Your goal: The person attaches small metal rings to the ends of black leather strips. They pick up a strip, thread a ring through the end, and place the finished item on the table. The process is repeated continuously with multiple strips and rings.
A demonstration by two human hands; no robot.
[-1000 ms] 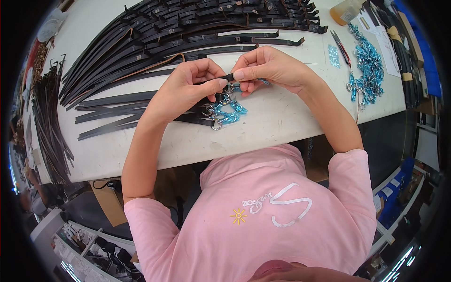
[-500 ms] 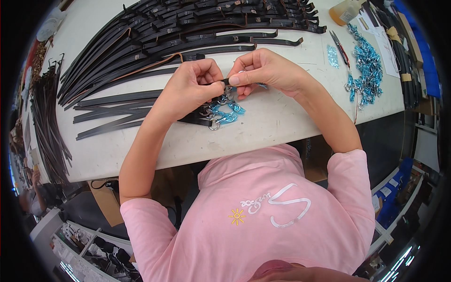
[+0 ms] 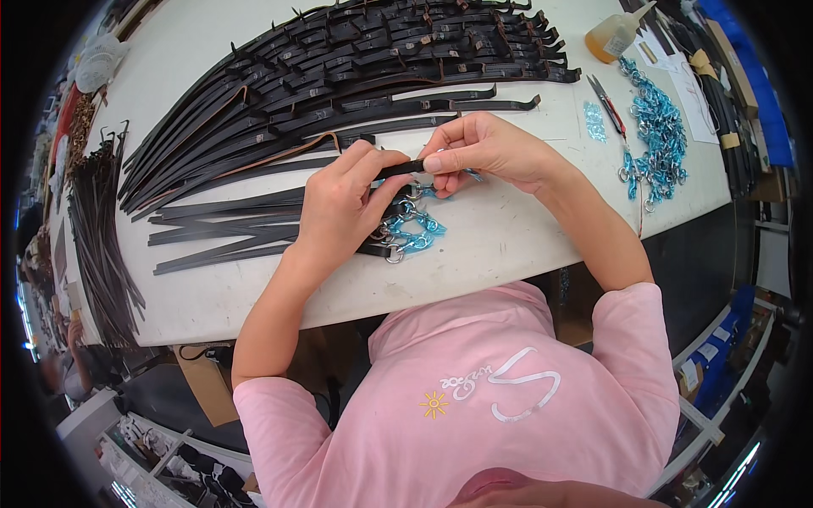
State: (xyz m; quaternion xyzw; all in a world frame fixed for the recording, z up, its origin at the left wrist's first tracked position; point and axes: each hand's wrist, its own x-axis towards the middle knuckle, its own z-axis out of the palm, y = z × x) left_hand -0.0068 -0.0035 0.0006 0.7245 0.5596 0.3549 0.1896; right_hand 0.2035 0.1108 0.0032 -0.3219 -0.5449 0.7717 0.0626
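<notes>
We find both hands, left hand (image 3: 343,203) and right hand (image 3: 478,152), pinching one black strap (image 3: 400,168); blue clips (image 3: 415,229) apparently fitted on few, the large strap pile (image 3: 339,76) remaining.

A white worktable (image 3: 508,245) stands over a dark floor (image 3: 711,262), with cluttered shelving (image 3: 720,356) alongside.

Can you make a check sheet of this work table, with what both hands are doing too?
Surface: white worktable, partly covered.
Job's things: thin black strap pinched between both hands; blue metal clasps with rings below.
Clutter: big fan of black straps, pile of blue clasps, amber glue bottle, small pliers.
Hands: left hand and right hand grip the strap.
Cables: nothing seen.
Surroundings: crowded shelves, dark bundles at left.
</notes>
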